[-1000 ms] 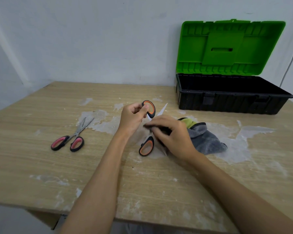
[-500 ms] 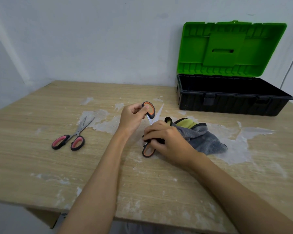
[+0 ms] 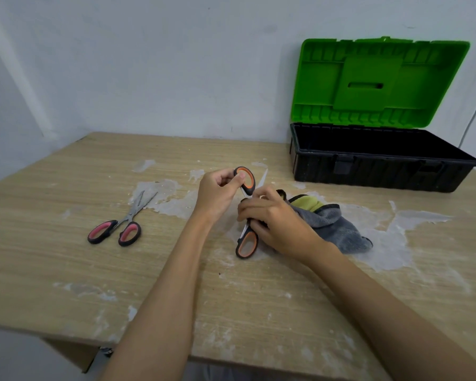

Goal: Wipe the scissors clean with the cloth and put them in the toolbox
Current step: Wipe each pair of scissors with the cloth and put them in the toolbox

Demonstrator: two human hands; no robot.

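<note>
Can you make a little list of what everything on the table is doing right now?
left hand: pinches upper handle of the orange scissors
right hand: presses the grey cloth on the orange scissors' blade
orange scissors: blades spread open
pink scissors: lying on the table, untouched
toolbox: lid up, no scissors visible inside
</note>
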